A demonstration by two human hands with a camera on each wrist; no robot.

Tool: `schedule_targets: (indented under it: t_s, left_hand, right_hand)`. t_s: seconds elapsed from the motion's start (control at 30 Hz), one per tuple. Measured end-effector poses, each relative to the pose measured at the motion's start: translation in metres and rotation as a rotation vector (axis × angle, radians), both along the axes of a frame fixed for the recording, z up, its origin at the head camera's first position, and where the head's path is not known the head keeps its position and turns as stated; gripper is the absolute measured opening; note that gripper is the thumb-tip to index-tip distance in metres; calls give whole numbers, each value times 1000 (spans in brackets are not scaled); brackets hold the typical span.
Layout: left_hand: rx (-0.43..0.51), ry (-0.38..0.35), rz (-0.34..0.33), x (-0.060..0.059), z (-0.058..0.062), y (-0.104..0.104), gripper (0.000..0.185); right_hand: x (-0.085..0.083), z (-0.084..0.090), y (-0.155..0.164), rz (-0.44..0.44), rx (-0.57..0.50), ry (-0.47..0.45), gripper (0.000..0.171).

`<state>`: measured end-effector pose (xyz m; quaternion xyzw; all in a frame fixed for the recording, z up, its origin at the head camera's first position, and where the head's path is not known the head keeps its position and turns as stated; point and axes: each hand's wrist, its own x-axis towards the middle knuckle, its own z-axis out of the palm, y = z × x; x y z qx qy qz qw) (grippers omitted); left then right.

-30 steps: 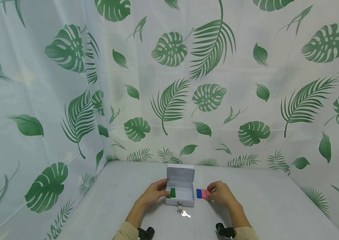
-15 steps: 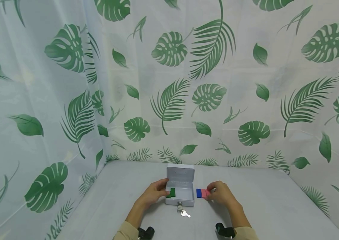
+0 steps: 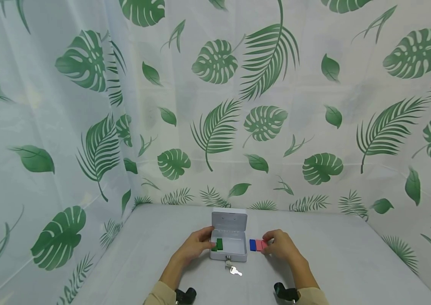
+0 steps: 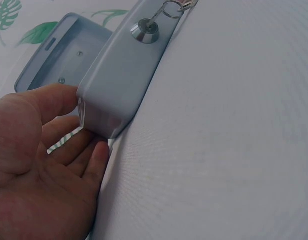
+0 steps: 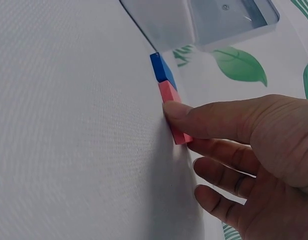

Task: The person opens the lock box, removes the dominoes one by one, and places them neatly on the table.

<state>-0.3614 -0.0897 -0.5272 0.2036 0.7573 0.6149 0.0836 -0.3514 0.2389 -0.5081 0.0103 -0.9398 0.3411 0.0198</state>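
A small grey metal box [image 3: 229, 250] stands open on the table, its lid [image 3: 229, 219] upright. A green block [image 3: 219, 244] shows inside at its left wall. My left hand [image 3: 199, 245] grips the box's front left corner [image 4: 106, 112], thumb at the rim and fingers along the side. A key sits in the front lock [image 4: 143, 30], with a second key [image 3: 235, 272] lying on the table. Right of the box a blue block [image 3: 252, 245] and a pink block [image 3: 261, 245] lie end to end. My right hand [image 3: 277, 245] pinches the pink block [image 5: 167, 94], thumb on its near side.
The white table [image 3: 333, 258] is walled in on the left, back and right by a leaf-print curtain [image 3: 238, 127]. Black wrist cameras [image 3: 185, 295] show at the bottom edge.
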Motion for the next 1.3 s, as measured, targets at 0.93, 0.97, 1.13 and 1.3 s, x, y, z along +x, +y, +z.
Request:
schedule_targets:
  t_s: [0.93, 0.97, 1.13, 1.3]
  left_hand:
    - [2, -5, 2, -3, -3, -1, 63]
    - [0, -6, 2, -3, -3, -1, 63]
    - [-7, -14, 14, -1, -3, 0, 63]
    - [-4, -7, 12, -1, -3, 1, 63]
  right_hand:
    - [3, 20, -16, 3, -7, 88, 47]
    - [2, 20, -17, 0, -4, 93, 47]
    - [3, 22, -21, 6, 6, 126, 43]
    - [4, 26, -30, 9, 19, 165, 40]
